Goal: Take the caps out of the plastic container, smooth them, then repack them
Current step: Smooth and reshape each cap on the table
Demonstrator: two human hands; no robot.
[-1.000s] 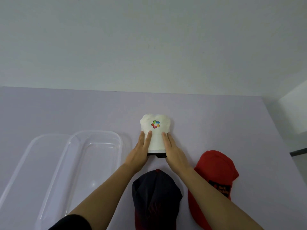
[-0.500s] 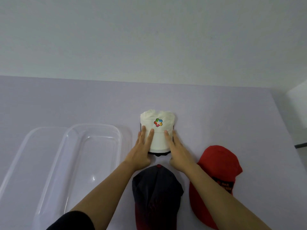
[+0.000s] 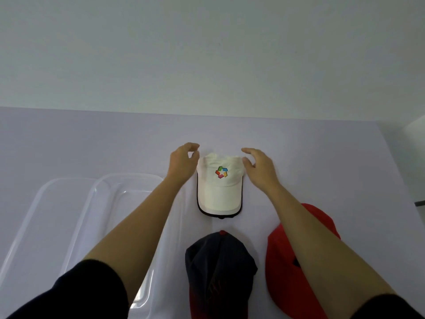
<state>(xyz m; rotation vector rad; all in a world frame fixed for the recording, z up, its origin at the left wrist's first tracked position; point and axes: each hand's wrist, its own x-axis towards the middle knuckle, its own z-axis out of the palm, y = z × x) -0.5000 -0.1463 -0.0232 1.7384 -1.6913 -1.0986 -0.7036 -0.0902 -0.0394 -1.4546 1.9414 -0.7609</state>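
Plastic container, clear and shallow, lies at the left of the lilac tabletop, overlapping a second clear piece further left; lid or tray, I cannot tell. Just right of its far corner hangs the left hand, fingers loosely curled toward the thumb with nothing between them, beside the far left edge of the white cap. Whether the thumb touches the fabric is unclear. That cap lies flat on the tabletop, its brim toward the person and edged in black, with a many-coloured logo on the crown. At its far right edge is the right hand, fingers gently bent and spread, holding nothing, thumb just beside the crown. Nearer the person, a dark cap lies below the white one, and a red cap lies to its right, partly under the right forearm. All three caps are outside the container.
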